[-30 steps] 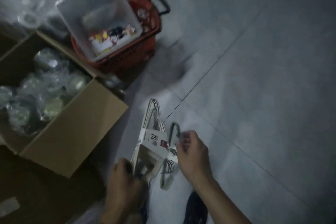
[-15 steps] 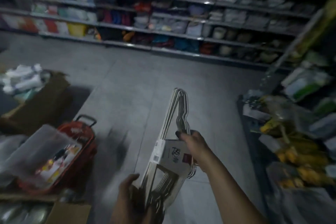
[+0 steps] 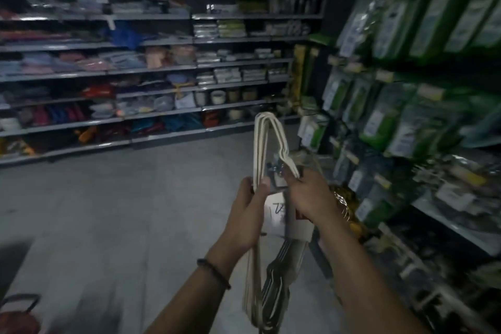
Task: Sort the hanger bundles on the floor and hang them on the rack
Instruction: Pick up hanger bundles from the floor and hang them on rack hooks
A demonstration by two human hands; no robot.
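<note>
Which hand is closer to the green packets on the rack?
Right. The right hand grips the hangers on the side toward the green packets; the left hand grips them on the far side, farther away.

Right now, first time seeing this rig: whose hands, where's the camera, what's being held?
No machine here: one wide camera worn on a person's head looks forward and down, so there is a single view. The left hand and right hand both grip a hanger bundle, pale hangers wrapped in a paper label, held up above the grey floor. It is a dim shop aisle: stocked shelves ahead, a rack of green packs on the right, a red basket on the floor at bottom left.
</note>
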